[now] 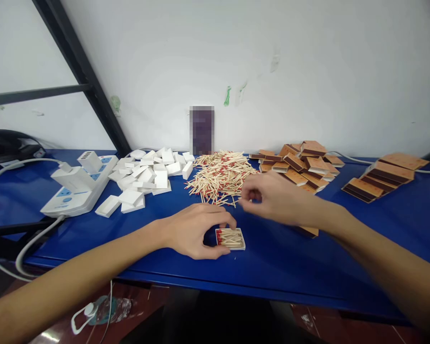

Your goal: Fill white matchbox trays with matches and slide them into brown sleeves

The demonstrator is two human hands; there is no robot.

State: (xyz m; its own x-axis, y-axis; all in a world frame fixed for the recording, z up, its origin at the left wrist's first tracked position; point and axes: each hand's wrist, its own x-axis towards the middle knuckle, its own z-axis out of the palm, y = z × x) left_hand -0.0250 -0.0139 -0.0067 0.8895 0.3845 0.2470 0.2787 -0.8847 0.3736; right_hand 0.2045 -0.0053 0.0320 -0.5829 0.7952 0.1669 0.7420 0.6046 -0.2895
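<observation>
My left hand (200,231) holds a small white matchbox tray (241,247) on the blue table, its thumb at the near edge and its fingers at the far edge. Matches (229,236) lie side by side in the tray, red heads to the left. My right hand (268,198) hovers at the right front of a heap of loose matches (222,177). Its fingers are curled together and slightly blurred; what they pinch, if anything, I cannot make out.
Empty white trays (146,172) are heaped left of the matches. Orange-brown matchbox sleeves (304,165) are piled on the right, with more sleeves (383,174) farther right and one sleeve (311,232) under my right forearm. A power strip (71,203) with cables sits at the left.
</observation>
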